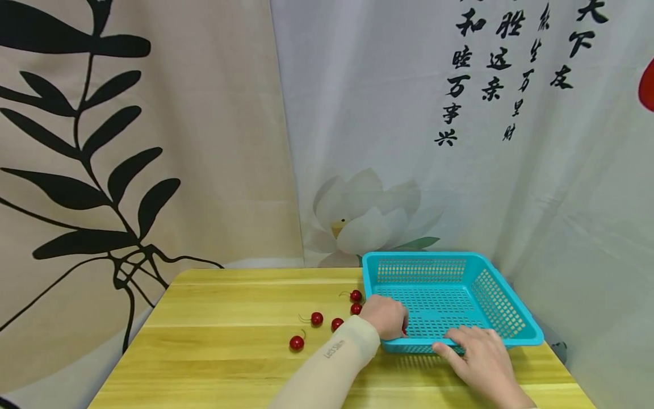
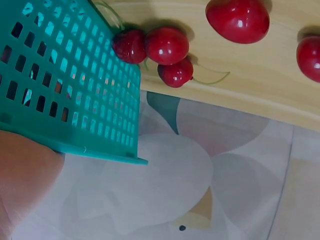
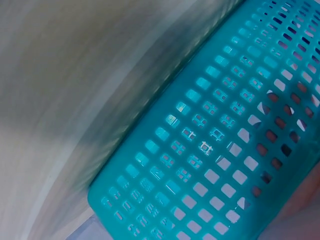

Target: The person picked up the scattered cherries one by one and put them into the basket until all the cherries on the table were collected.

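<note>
A blue plastic basket [image 1: 475,258] with perforated walls stands at the right of the wooden table. My left hand [image 1: 384,316] reaches over its left rim with curled fingers, and a bit of a red cherry [image 1: 405,330] shows at the fingertips, the rest hidden. My right hand [image 1: 482,360] holds the front rim, thumb outside and fingers over the edge; in the right wrist view the fingers show through the holes of the wall. Several red cherries with stems lie left of the basket, among them one cherry [image 1: 297,343] nearest the front and another [image 1: 317,319] behind it.
The wooden table [image 1: 230,352] ends at the back against a curtain [image 1: 230,142] printed with dark leaves, a pale flower and black characters. In the left wrist view, a close group of cherries [image 2: 167,46] lies beside the basket wall.
</note>
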A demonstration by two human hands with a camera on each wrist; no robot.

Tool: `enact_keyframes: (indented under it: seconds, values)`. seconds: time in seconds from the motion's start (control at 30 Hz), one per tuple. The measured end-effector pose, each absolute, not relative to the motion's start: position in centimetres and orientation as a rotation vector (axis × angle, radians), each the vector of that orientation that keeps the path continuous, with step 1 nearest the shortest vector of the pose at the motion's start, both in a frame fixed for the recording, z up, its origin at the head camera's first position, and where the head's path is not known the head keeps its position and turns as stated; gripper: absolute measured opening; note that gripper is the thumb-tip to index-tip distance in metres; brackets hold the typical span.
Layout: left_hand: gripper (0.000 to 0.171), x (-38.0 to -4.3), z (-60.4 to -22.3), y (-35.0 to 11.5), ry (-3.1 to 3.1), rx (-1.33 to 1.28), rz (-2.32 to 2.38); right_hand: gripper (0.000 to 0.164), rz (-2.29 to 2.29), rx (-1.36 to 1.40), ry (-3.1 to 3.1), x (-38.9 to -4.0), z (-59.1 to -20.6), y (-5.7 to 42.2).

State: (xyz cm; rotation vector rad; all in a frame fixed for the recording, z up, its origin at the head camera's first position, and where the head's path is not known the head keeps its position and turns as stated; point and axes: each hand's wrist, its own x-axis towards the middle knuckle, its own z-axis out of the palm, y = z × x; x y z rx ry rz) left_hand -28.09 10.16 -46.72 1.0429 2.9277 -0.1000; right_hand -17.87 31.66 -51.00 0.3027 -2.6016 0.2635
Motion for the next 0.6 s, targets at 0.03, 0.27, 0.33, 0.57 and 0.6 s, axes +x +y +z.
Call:
enact_keyframes:
  seconds: [0.03,0.27,0.33,0.57,0.6]
  values:
    - [0.007,-28.11,-46.7,10.19,2.921,1.04,-0.106,0.02,0.264,0.304,-2.601,-17.88,-50.97,31.63]
    - [0.016,-28.1,-46.34,10.15,2.878,1.016,-0.116,0.02,0.261,0.307,-2.593,-17.9,-50.59,31.46]
    - [0.014,-28.04,-46.32,10.11,2.876,1.02,-0.115,0.02,0.266,0.303,-2.604,-17.9,-50.55,31.45]
    - [0.011,-27.75,-46.29,10.04,2.867,1.024,-0.106,0.018,0.273,0.295,-2.62,-17.82,-50.83,31.57]
    - [0.011,-27.72,-46.29,10.04,2.869,1.021,-0.1,0.019,0.27,0.295,-2.618,-17.84,-50.88,31.59]
